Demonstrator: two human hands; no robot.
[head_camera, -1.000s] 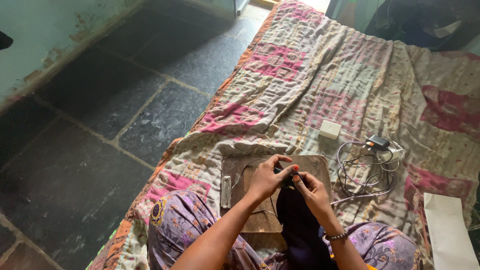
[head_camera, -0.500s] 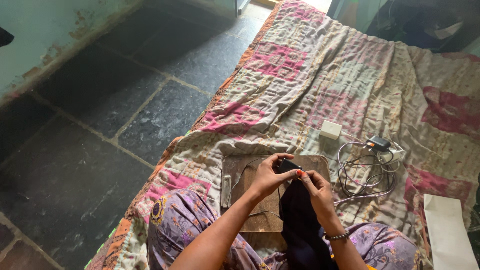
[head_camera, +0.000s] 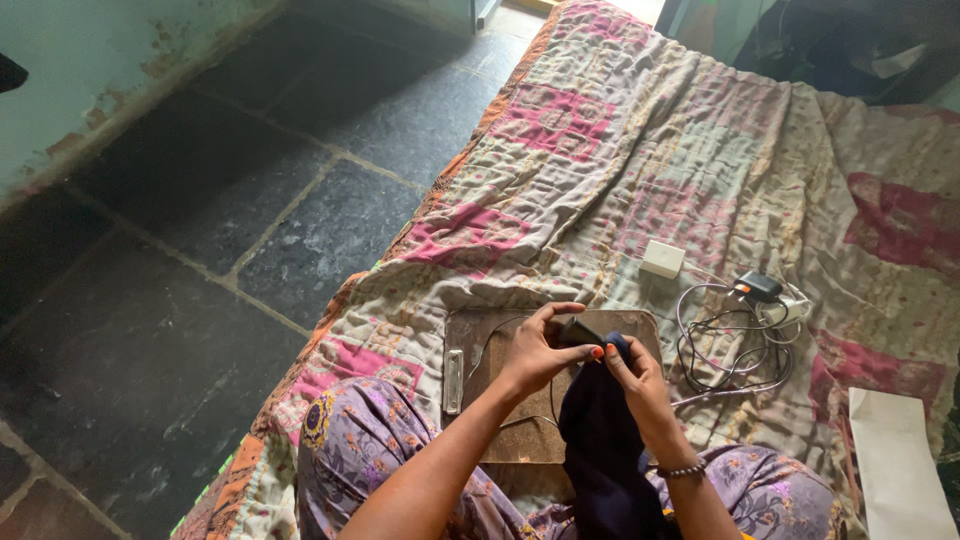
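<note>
— Dark cloth (head_camera: 605, 450), where does it sit relative to the hands?

— Its top edge is pinched between both hands, over a brown clipboard (head_camera: 520, 400) that lies on the patchwork quilt (head_camera: 620, 160). The rest of the cloth hangs down toward the person's lap, between the two forearms.

— What is each grip doing?

— The left hand (head_camera: 535, 355) has its grip narrow, thumb and fingers closed on the cloth's upper corner, with one finger arched above. The right hand (head_camera: 635, 380) has its grip narrow too, fingertips nipping the same edge just beside the left hand's. The fingertips of the two hands nearly touch. A thin thread (head_camera: 495, 345) curves across the board from the hands; whether a needle is held I cannot tell, it is too small.

— How many of each thing?

— One dark cloth, one clipboard with a metal clip (head_camera: 453, 380) at its left end, one small white box (head_camera: 662, 259) on the quilt beyond the hands, and one tangle of grey cable (head_camera: 725, 350) with a dark plug (head_camera: 757, 287) at its far end, to the right of the board. One white sheet (head_camera: 900, 470) lies at the quilt's right edge, well apart from the hands. One beaded bracelet (head_camera: 680, 470) circles the right wrist. To the left of the quilt runs a dark stone floor (head_camera: 200, 250).
</note>
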